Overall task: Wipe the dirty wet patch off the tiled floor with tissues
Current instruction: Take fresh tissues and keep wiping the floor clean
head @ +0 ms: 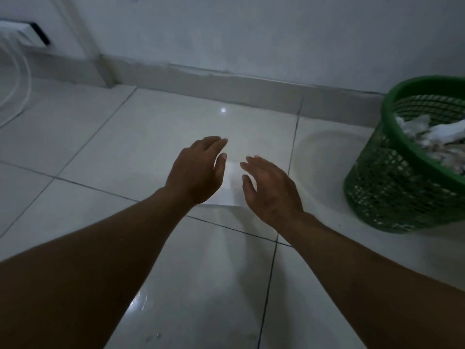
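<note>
A white tissue lies flat on the tiled floor near the centre of the view, its left and right edges hidden behind the two hands, so its full outline cannot be made out. The left hand sits at the tissue's 9 o'clock and the right hand at its 3 o'clock; each grip is relaxed and spread, fingers nearly straight, with hold of nothing. Whether the fingertips touch the tissue cannot be told. At 6 o'clock from the tissue, low in the view, a wet sheen with dark specks glints on the floor, partly covered by the left forearm and cut by the bottom edge. At 3 o'clock stands a green mesh basket holding crumpled white paper, cropped by the right edge. At 10 o'clock, a white cable loops near the wall, blurred and cut off.
</note>
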### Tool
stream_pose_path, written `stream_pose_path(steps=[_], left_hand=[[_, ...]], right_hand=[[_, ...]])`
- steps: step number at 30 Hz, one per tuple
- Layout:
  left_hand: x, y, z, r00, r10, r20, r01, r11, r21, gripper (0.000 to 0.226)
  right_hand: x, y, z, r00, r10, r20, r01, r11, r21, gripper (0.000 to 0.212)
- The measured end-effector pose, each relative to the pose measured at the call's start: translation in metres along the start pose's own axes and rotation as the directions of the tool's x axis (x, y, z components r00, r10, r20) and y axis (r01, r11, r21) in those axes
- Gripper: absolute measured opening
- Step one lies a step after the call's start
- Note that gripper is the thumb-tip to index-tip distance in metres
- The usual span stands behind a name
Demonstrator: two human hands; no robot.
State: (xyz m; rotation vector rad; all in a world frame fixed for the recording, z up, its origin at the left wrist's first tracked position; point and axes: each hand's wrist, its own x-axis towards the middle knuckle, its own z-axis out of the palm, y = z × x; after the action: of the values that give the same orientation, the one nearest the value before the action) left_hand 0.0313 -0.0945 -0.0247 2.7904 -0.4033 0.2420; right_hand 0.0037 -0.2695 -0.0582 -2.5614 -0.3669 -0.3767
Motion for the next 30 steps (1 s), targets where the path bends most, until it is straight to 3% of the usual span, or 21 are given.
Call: stream_pose_path(steps=[3,9,11,15,20,25,30], left_hand=[[-0.015,-0.017,0.011,0.996,-0.059,0.062,0.058,0.998,0.01,0.053],[-0.038,-0.037,0.028,0.984,-0.113,0.141,0.117,0.993,-0.019,0.062],[-0.043,-0.043,0.033,0.971,-0.12,0.205,0.128,0.991,-0.027,0.068],[-0.051,-0.05,0.036,0.957,-0.092,0.275,0.11,0.993,-0.05,0.082],[-0.054,-0.056,0.031,0.958,-0.032,0.284,0.03,1.0,0.009,0.102],[-0.05,-0.06,0.04,0.981,-0.017,0.195,0.004,0.998,0.065,0.08],[-0.048,-0.062,0.047,0.983,-0.038,0.177,0.033,0.999,0.031,0.072]], right_hand=[[-0.003,0.002,0.016,0.997,-0.023,0.078,0.021,1.0,0.023,0.038],[-0.006,0.0,0.038,0.936,-0.133,0.327,0.144,0.989,-0.011,0.071],[-0.01,0.002,0.045,0.925,-0.126,0.359,0.144,0.989,-0.026,0.063],[-0.02,0.007,0.049,0.966,-0.14,0.216,0.144,0.99,-0.002,0.039],[-0.02,0.007,0.041,0.963,-0.127,0.237,0.13,0.992,0.002,0.04],[-0.027,0.006,0.043,0.969,-0.186,0.163,0.187,0.982,0.006,0.039],[-0.028,0.0,0.035,0.978,-0.175,0.111,0.163,0.981,0.109,0.039]])
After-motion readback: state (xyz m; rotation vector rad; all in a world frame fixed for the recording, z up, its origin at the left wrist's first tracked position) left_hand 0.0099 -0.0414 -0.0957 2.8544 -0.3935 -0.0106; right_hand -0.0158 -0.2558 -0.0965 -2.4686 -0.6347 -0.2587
